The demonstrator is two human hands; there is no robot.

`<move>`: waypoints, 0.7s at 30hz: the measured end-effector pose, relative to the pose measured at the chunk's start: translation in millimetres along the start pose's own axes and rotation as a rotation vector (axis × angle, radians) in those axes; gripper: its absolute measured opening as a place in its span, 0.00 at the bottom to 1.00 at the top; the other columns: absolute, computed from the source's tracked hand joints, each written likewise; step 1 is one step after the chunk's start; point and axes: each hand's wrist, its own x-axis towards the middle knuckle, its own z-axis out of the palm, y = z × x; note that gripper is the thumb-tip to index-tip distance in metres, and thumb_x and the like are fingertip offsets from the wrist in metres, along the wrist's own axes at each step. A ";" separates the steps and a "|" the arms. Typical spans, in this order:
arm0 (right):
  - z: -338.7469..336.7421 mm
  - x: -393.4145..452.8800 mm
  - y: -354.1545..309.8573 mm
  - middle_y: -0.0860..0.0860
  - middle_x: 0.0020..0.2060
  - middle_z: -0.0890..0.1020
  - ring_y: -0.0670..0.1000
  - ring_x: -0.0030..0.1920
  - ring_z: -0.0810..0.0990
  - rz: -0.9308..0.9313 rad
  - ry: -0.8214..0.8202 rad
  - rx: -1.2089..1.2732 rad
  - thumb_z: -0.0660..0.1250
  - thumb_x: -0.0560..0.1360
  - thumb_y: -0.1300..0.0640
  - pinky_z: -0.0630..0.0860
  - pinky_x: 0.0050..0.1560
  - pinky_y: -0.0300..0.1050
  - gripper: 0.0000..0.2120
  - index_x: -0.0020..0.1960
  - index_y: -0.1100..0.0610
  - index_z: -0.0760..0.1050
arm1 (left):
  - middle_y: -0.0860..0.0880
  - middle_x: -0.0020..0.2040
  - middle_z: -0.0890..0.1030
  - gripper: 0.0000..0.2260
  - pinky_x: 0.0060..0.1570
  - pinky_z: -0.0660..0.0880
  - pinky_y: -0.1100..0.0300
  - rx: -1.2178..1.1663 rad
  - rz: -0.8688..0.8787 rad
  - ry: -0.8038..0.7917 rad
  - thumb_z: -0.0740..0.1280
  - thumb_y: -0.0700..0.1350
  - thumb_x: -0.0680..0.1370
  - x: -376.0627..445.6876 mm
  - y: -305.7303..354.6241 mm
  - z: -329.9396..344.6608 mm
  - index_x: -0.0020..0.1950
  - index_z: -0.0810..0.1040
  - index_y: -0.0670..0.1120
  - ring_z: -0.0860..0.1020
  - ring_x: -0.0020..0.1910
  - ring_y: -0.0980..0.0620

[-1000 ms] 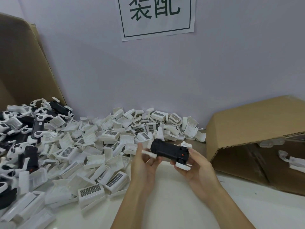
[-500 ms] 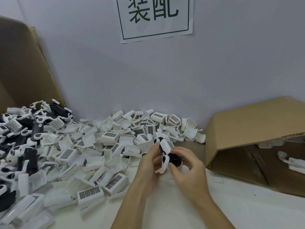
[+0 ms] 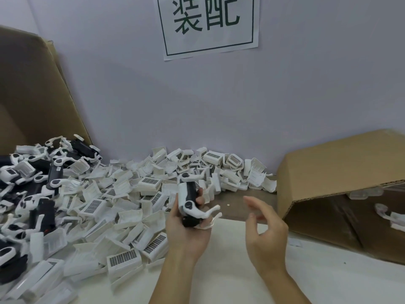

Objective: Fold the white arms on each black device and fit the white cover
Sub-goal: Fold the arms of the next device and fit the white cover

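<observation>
Paper sign (image 3: pixel 209 25) on the pale wall carries two large dark green characters, "装配", inside a thin green frame; that is the only writing we can read, since the labels on the parts are too small.

We hold one black device (image 3: pixel 190 197) in our left hand (image 3: pixel 186 229), raised over the white table (image 3: pixel 219 270) in front of the pile. Our fingers and thumb curl round its body, which stands roughly upright, its far end tipped away from us. One white arm (image 3: pixel 192 177) sticks out to the right at its top end. Another white arm (image 3: pixel 202 212) juts right from the lower end, past our fingertips. Whether any arm already lies flat against the body, we cannot tell.

Our right hand (image 3: pixel 265 227) hovers just to the right of the device, apart from it, fingers loosely bent and spread, holding nothing.

White covers (image 3: pixel 122 258) lie heaped across the left and middle of the table, many showing a dark gridded patch. At the far left, more black devices (image 3: pixel 54 174) with white arms spread out are piled in front of a leaning sheet of cardboard (image 3: pixel 32 95). On the right, a cardboard box (image 3: pixel 333 167) lies on its side with its opening towards us; a few white pieces (image 3: pixel 385 212) show dimly inside.
</observation>
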 end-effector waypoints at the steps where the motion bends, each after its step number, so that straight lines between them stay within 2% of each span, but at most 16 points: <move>1: 0.7 0.0 0.9 0.45 0.48 0.84 0.43 0.49 0.81 0.032 0.003 0.011 0.61 0.71 0.63 0.74 0.47 0.29 0.18 0.55 0.47 0.79 | 0.47 0.33 0.76 0.22 0.19 0.68 0.65 -0.054 0.016 -0.024 0.56 0.54 0.82 -1.2 0.4 -1.6 0.56 0.78 0.36 0.71 0.24 0.52; 4: 3.1 -1.4 0.3 0.45 0.47 0.84 0.41 0.49 0.81 0.062 -0.010 0.012 0.61 0.70 0.63 0.72 0.47 0.27 0.18 0.54 0.48 0.80 | 0.48 0.32 0.72 0.22 0.18 0.61 0.65 -0.126 0.066 -0.051 0.51 0.51 0.83 -2.8 0.5 -5.4 0.52 0.77 0.37 0.67 0.22 0.54; 7: 3.7 -2.0 1.0 0.43 0.46 0.84 0.41 0.49 0.81 0.068 -0.026 0.002 0.63 0.72 0.67 0.73 0.46 0.28 0.19 0.52 0.46 0.80 | 0.48 0.31 0.72 0.22 0.17 0.61 0.65 -0.129 0.061 -0.070 0.50 0.50 0.83 -3.0 1.6 -6.7 0.52 0.77 0.36 0.66 0.21 0.54; 9: 3.2 -1.7 3.8 0.42 0.44 0.84 0.42 0.48 0.81 0.105 -0.051 0.008 0.64 0.73 0.73 0.74 0.45 0.32 0.24 0.50 0.44 0.80 | 0.48 0.31 0.72 0.23 0.17 0.61 0.65 -0.107 0.050 -0.090 0.49 0.51 0.83 -2.5 0.9 -6.4 0.53 0.77 0.37 0.66 0.21 0.54; 11: 2.8 -0.7 6.1 0.41 0.41 0.84 0.43 0.47 0.81 0.156 -0.076 0.027 0.64 0.73 0.74 0.74 0.44 0.34 0.26 0.48 0.42 0.80 | 0.48 0.31 0.72 0.24 0.18 0.59 0.65 -0.093 0.040 -0.102 0.49 0.53 0.84 -1.4 -1.2 -6.6 0.52 0.78 0.37 0.66 0.22 0.54; 13: 3.3 0.5 7.0 0.38 0.40 0.84 0.43 0.46 0.81 0.190 -0.099 0.033 0.63 0.74 0.74 0.73 0.43 0.32 0.26 0.46 0.41 0.80 | 0.47 0.32 0.72 0.23 0.18 0.58 0.65 -0.057 0.036 -0.108 0.52 0.54 0.82 -1.1 -2.0 -4.6 0.50 0.79 0.37 0.66 0.22 0.54; 16: 3.0 1.3 7.0 0.37 0.41 0.83 0.42 0.46 0.81 0.221 -0.111 0.037 0.62 0.74 0.73 0.73 0.43 0.30 0.25 0.45 0.41 0.81 | 0.46 0.32 0.76 0.19 0.16 0.58 0.66 0.189 0.074 0.000 0.62 0.56 0.76 -0.8 -1.8 5.1 0.50 0.79 0.40 0.68 0.22 0.54; 19: 2.4 1.2 6.8 0.38 0.40 0.83 0.42 0.45 0.81 0.236 -0.108 0.047 0.62 0.74 0.73 0.73 0.43 0.30 0.25 0.45 0.42 0.81 | 0.47 0.29 0.77 0.15 0.19 0.59 0.66 0.598 0.208 0.234 0.63 0.54 0.80 3.2 -3.9 13.2 0.45 0.78 0.44 0.72 0.22 0.53; 21: 2.6 1.2 6.6 0.39 0.41 0.83 0.41 0.45 0.81 0.244 -0.111 0.042 0.62 0.75 0.73 0.72 0.43 0.29 0.25 0.45 0.42 0.81 | 0.47 0.31 0.78 0.14 0.20 0.64 0.65 0.810 0.345 0.312 0.63 0.52 0.82 5.4 -6.7 14.7 0.44 0.79 0.44 0.75 0.23 0.53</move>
